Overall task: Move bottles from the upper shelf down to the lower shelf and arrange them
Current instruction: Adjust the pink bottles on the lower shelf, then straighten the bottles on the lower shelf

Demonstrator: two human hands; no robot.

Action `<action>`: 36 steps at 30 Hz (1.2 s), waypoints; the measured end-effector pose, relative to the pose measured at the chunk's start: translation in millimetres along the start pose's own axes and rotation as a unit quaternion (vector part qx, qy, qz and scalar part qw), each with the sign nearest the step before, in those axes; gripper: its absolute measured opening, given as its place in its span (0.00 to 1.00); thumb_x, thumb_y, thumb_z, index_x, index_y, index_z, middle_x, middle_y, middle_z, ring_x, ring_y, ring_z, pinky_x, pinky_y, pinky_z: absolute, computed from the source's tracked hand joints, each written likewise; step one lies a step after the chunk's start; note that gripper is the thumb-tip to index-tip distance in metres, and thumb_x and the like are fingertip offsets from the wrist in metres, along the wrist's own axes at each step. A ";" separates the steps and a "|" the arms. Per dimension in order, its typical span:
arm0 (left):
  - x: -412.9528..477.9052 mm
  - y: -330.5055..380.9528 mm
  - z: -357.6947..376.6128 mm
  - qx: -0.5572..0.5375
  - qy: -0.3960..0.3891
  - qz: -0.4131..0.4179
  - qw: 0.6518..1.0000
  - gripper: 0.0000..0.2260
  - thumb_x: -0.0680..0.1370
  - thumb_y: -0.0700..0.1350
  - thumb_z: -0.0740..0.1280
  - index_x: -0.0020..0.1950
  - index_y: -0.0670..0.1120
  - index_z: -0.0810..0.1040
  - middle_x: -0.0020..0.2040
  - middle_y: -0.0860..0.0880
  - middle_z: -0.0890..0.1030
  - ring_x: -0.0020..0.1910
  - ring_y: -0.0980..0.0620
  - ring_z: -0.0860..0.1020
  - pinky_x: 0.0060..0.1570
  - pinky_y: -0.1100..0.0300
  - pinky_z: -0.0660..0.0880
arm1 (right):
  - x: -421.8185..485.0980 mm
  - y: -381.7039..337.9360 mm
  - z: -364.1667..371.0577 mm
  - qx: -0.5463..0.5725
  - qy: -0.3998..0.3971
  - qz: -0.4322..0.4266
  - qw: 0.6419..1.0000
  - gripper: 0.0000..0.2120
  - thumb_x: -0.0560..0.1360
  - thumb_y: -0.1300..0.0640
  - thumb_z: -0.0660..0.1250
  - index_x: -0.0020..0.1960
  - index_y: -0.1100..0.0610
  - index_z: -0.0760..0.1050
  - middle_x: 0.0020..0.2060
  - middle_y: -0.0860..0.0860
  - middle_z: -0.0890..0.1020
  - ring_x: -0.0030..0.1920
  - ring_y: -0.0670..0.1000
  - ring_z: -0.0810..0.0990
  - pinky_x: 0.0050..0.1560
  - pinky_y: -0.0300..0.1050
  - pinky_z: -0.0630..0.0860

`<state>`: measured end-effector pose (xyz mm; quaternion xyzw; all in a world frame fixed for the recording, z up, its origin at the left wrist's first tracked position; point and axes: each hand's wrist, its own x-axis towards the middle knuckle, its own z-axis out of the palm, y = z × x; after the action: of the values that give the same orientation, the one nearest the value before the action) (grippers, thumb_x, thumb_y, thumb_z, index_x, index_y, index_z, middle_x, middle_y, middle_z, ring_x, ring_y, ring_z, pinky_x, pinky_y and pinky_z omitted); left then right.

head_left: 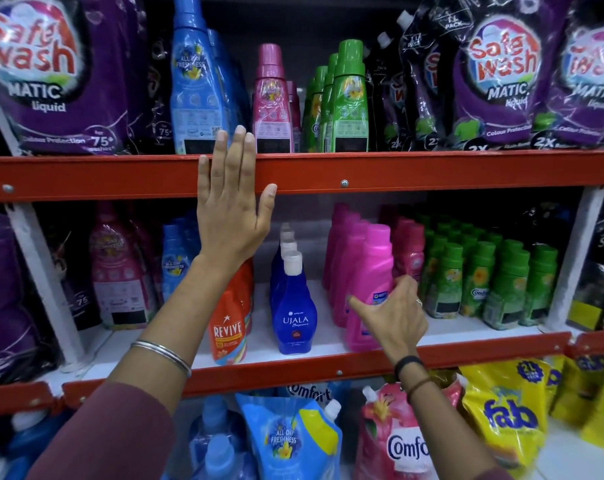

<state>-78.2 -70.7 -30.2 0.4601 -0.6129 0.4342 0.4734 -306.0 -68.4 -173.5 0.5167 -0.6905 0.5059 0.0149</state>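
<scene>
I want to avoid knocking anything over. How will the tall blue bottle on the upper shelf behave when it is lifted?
The tall blue bottle is narrow and high, so it probably tips easily. Its glossy wrap may feel slippery. It looks rigid, likely full and fairly heavy. The left hand is open below it.

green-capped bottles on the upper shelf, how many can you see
4, in one front-to-back row on the upper shelf, right of the pink bottle: the front one, then three behind it, each mostly hidden. More may stand behind.
</scene>
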 end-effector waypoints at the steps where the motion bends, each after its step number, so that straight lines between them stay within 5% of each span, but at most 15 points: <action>1: 0.1 0.0 0.2 0.001 0.000 0.000 1.000 0.27 0.82 0.54 0.52 0.77 0.42 0.53 0.78 0.44 0.57 0.77 0.45 0.51 0.75 0.50 0.42 | -1.7 -0.1 3.5 -0.002 -0.003 0.002 1.000 0.37 0.58 0.37 0.76 0.52 0.60 0.65 0.49 0.57 0.74 0.47 0.60 0.78 0.38 0.48 0.67; 10: -1.9 3.0 -1.1 -0.019 -0.010 -0.018 1.000 0.27 0.81 0.52 0.54 0.77 0.42 0.53 0.78 0.44 0.56 0.77 0.45 0.50 0.75 0.52 0.40 | -3.3 -4.2 14.4 -0.049 -0.002 0.013 0.999 0.38 0.59 0.34 0.74 0.52 0.61 0.64 0.51 0.59 0.74 0.48 0.62 0.78 0.39 0.50 0.70; 15: -27.6 35.8 -12.0 -0.181 -0.043 -0.040 0.982 0.26 0.81 0.48 0.55 0.77 0.40 0.55 0.78 0.43 0.55 0.78 0.46 0.48 0.77 0.52 0.42 | -8.1 3.6 8.8 -0.045 -0.002 0.000 0.999 0.41 0.61 0.26 0.63 0.53 0.62 0.66 0.51 0.59 0.75 0.48 0.60 0.78 0.38 0.51 0.73; 18: -66.2 72.5 -12.1 -0.330 -0.091 -0.062 0.938 0.24 0.81 0.47 0.54 0.75 0.40 0.59 0.78 0.44 0.57 0.78 0.50 0.50 0.77 0.49 0.50 | -11.2 21.4 6.6 0.141 -0.045 0.033 0.988 0.42 0.66 0.25 0.57 0.60 0.61 0.67 0.58 0.58 0.75 0.57 0.59 0.76 0.54 0.54 0.74; 21: -109.8 111.2 -6.6 -0.438 -0.174 -0.157 0.868 0.23 0.81 0.51 0.53 0.76 0.47 0.60 0.78 0.53 0.57 0.77 0.59 0.53 0.76 0.56 0.53 | -11.6 37.9 1.7 0.318 -0.119 0.081 0.937 0.46 0.64 0.21 0.50 0.66 0.55 0.66 0.66 0.56 0.72 0.63 0.54 0.73 0.63 0.53 0.71; 24: -139.7 144.5 -1.8 -0.485 -0.292 -0.289 0.772 0.22 0.83 0.54 0.52 0.77 0.53 0.55 0.77 0.59 0.54 0.73 0.70 0.49 0.77 0.57 0.49 | -14.0 47.1 -4.3 0.368 -0.190 0.093 0.906 0.44 0.66 0.23 0.48 0.74 0.48 0.58 0.74 0.50 0.64 0.71 0.50 0.65 0.72 0.52 0.63; 27: -151.5 163.0 3.8 -0.470 -0.369 -0.385 0.703 0.24 0.82 0.56 0.48 0.78 0.52 0.50 0.79 0.53 0.50 0.75 0.62 0.48 0.71 0.63 0.43 | -11.7 52.7 -5.9 0.365 -0.212 0.091 0.902 0.50 0.61 0.18 0.48 0.74 0.46 0.58 0.75 0.47 0.63 0.73 0.48 0.63 0.74 0.57 0.60; 36: -154.6 171.6 21.3 -0.451 -0.386 -0.403 0.697 0.25 0.81 0.58 0.42 0.78 0.54 0.51 0.78 0.52 0.57 0.76 0.54 0.54 0.74 0.59 0.50 | -6.5 58.7 -2.3 0.384 -0.248 0.099 0.884 0.51 0.61 0.19 0.49 0.72 0.52 0.65 0.69 0.53 0.73 0.67 0.51 0.72 0.69 0.56 0.69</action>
<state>-229.5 -33.4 -202.0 0.5215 -0.6205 -0.3420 0.4755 -346.9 -64.9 -215.9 0.5193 -0.4707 0.5858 -0.4070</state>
